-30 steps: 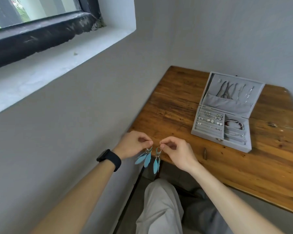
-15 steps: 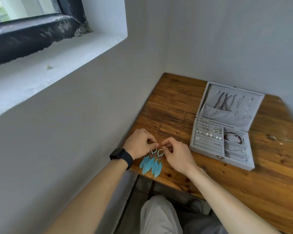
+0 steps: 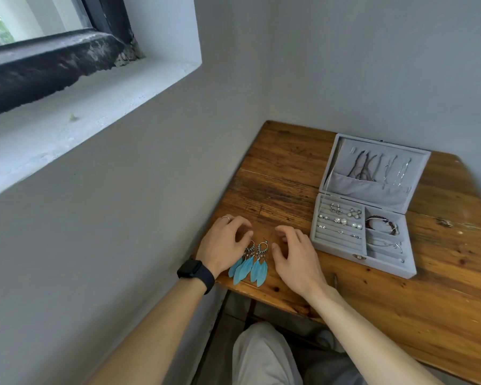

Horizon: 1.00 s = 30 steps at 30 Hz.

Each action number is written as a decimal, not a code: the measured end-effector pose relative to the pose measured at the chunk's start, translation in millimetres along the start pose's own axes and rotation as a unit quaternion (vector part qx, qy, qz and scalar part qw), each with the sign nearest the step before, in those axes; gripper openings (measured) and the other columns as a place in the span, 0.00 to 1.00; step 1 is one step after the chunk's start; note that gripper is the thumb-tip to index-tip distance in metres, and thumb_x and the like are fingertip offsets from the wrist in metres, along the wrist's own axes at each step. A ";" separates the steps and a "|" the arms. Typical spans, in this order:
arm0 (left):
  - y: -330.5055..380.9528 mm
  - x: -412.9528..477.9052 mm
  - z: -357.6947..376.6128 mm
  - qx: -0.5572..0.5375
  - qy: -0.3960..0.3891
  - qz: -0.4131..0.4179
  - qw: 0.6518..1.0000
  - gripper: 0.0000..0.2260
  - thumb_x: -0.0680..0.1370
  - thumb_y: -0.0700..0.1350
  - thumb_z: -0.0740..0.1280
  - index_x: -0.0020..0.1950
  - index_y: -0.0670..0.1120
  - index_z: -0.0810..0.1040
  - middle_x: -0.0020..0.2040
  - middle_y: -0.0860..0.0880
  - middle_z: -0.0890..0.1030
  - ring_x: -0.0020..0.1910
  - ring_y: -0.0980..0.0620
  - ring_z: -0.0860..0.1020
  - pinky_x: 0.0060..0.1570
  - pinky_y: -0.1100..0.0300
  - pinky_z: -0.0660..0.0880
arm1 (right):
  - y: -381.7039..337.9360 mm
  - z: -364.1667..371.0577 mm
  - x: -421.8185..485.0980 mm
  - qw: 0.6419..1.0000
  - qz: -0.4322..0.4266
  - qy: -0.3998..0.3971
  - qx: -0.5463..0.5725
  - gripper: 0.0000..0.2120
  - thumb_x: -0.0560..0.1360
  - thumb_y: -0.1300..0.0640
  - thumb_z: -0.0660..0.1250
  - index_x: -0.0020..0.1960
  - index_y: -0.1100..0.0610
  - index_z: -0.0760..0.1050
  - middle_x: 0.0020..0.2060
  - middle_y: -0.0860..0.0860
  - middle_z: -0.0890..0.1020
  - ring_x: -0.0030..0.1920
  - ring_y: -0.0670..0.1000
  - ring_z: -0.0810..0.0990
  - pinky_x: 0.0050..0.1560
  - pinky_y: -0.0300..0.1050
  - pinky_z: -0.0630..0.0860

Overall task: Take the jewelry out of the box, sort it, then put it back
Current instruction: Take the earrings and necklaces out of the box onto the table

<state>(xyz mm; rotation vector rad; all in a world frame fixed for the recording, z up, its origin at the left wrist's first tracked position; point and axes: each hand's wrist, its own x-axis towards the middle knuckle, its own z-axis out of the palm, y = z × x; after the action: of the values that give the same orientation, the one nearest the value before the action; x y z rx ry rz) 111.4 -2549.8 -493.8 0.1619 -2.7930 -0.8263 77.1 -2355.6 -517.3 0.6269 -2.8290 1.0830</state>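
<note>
Two blue feather earrings (image 3: pixel 250 263) lie side by side on the wooden table (image 3: pixel 400 301), near its left front corner. My left hand (image 3: pixel 225 245) hovers just left of them, fingers loosely bent, holding nothing. My right hand (image 3: pixel 295 254) is just right of them, fingers relaxed and spread, also empty. The grey jewelry box (image 3: pixel 336 245) stands open to the right. Its tray holds stud earrings (image 3: pixel 342 219) in the ring rows and a dark bead bracelet (image 3: pixel 381 223) in a side compartment. Several necklaces (image 3: pixel 378 168) hang in the raised lid.
A grey wall runs along the table's left edge, with a window sill (image 3: pixel 67 107) above. The table's near edge is close to my lap. Bare wood lies in front of and to the right of the box.
Both hands carried the feather earrings from the air down onto the table and let go. Fingers have opened and drawn slightly apart from the earrings.
</note>
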 end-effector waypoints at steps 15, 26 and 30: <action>-15.2 -27.6 13.2 0.047 -0.008 -0.005 0.999 0.15 0.81 0.56 0.64 0.65 0.57 0.80 0.68 0.52 0.74 0.67 0.54 0.70 0.59 0.64 0.66 | -15.3 23.5 -24.4 0.993 0.014 0.061 -0.096 0.17 0.80 0.46 0.63 0.66 0.50 0.78 0.61 0.46 0.78 0.62 0.49 0.71 0.59 0.47 0.74; 0.0 -24.4 0.3 0.056 -0.057 -0.033 0.996 0.15 0.82 0.55 0.60 0.67 0.56 0.78 0.69 0.52 0.73 0.68 0.54 0.69 0.60 0.63 0.67 | -8.8 7.5 -25.0 1.000 0.012 0.011 0.015 0.20 0.81 0.46 0.62 0.71 0.49 0.73 0.65 0.44 0.77 0.66 0.43 0.68 0.63 0.35 0.63; 9.4 -25.4 -4.5 0.111 -0.063 -0.029 0.991 0.16 0.82 0.56 0.60 0.68 0.56 0.75 0.69 0.52 0.74 0.68 0.52 0.70 0.64 0.58 0.72 | -5.6 -13.5 -39.8 0.998 0.002 -0.005 0.061 0.20 0.81 0.48 0.64 0.73 0.46 0.70 0.67 0.41 0.75 0.67 0.41 0.69 0.65 0.34 0.63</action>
<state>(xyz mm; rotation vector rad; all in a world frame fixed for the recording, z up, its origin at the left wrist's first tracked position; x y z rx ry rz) 136.7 -2540.0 -489.6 0.2366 -3.0082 -0.5545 114.5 -2336.6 -511.0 0.6367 -2.7893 1.2641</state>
